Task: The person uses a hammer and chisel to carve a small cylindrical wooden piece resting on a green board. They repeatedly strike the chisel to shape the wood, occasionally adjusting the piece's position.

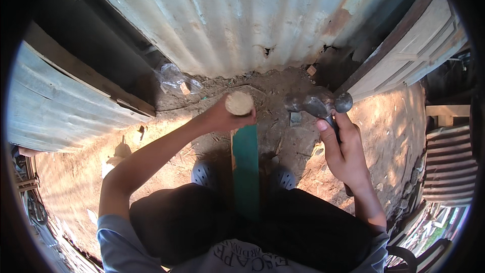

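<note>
My left hand (221,115) is closed around a round piece of pale wood (239,103), its flat circular end facing up. It is at the far end of a green-painted board (245,159) that runs back between my legs. Whether the wood touches the board is hidden by my fingers. In my right hand (344,154), off to the right, a hammer (317,105) is gripped by its handle. Its dark metal head with a rounded end is raised, apart from the wood. My thumb lies along the handle near the head.
A corrugated metal sheet (252,20) stands ahead, above bare earth. Clear plastic (174,77) and a small wood block (185,88) lie left of centre. A small grey block (295,119) lies near the hammer. My clogs (203,173) flank the board. A pale panelled board (404,53) leans at right.
</note>
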`<state>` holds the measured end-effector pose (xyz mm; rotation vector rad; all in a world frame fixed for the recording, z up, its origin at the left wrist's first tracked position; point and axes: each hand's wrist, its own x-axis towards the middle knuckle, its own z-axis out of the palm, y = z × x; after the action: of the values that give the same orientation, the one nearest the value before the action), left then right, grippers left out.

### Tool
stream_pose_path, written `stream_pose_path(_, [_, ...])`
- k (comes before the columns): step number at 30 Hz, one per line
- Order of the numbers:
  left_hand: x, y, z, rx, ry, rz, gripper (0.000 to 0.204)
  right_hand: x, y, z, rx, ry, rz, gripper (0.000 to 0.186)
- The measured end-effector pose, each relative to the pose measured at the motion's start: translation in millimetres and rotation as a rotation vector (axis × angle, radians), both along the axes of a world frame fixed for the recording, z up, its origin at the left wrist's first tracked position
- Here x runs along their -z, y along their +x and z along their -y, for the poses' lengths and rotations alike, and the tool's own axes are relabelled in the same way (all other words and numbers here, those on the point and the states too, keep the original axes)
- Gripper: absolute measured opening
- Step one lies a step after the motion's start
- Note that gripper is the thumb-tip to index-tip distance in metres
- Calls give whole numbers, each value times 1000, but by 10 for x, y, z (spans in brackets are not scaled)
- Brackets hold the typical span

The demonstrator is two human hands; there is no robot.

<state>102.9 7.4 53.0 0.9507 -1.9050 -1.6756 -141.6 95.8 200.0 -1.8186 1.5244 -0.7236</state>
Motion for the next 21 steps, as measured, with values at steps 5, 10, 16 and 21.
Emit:
stream_pose_path(5, [99,347,332,-238,-88,137,9,99,-109,25,49,48,18,25])
stream_pose_path(10, [624,314,115,-363,-52,252,18,168,-105,88,10,113,19,25])
stream_pose_path(16, [624,-8,53,-427,234,47,15,187,-106,154,-7,105,12,25])
stream_pose_path(21, [411,-244,18,-484,287,-15,8,203,-164,171,27,105,38,25])
